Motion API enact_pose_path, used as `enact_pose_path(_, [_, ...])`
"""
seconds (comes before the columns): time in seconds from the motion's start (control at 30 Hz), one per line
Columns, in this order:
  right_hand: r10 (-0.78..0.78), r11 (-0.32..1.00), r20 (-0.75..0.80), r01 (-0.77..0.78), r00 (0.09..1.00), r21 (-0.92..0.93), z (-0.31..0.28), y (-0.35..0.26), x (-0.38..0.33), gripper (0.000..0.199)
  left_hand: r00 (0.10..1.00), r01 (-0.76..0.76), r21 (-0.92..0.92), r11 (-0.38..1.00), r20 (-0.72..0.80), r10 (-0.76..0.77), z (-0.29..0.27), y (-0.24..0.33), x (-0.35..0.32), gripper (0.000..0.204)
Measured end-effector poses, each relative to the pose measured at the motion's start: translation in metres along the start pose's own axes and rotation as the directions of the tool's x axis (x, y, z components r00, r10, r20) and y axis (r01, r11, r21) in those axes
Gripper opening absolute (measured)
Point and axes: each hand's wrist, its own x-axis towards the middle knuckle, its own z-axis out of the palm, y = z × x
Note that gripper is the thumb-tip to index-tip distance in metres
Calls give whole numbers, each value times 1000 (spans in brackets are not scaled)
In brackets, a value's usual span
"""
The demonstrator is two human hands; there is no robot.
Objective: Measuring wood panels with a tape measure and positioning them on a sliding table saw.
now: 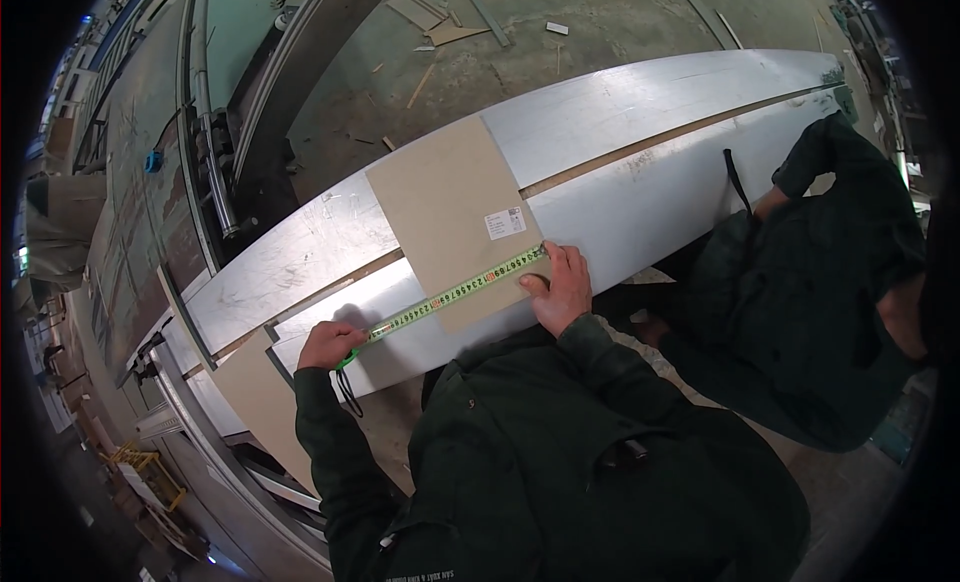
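A beige rectangular board (435, 197) with a white label (505, 223) lies across the long silvery metal table. Over its near part stretches the yellow-green blade of a tape measure (455, 294), slanting up to the right. My left hand (330, 344) is closed round the tape measure's green case, left of the board; most of the case is hidden by my fingers, and a black wrist strap (349, 393) hangs below. At the board's right edge my right hand (560, 287) grips the blade's end, its thumb resting on the board.
The metal table (640, 107) has a long slot along it. Another beige panel (258, 397) sits at the lower left beside metal rails (190, 412). A co-worker (800, 302) in dark clothing stands close on my right. Offcuts (455, 34) litter the floor beyond.
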Motion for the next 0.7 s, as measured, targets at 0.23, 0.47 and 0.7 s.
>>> enact_pose_path(0.23, [-3, 1000, 4, 3, 1000, 8, -2, -1, 1, 64, 1000, 0, -6, 1000, 4, 0, -1, 5, -2, 37])
enact_pose_path(0.47, [3, 1000, 21, -3, 1000, 7, 1, 2, 1, 64, 999, -38, -32, 999, -9, 38, 0, 5, -2, 32])
enact_pose_path(0.7, [61, 997, 102, -55, 993, -62, -12, -6, 7, 82, 990, -102, -240, 965, -119, 75, 18, -4, -15, 28])
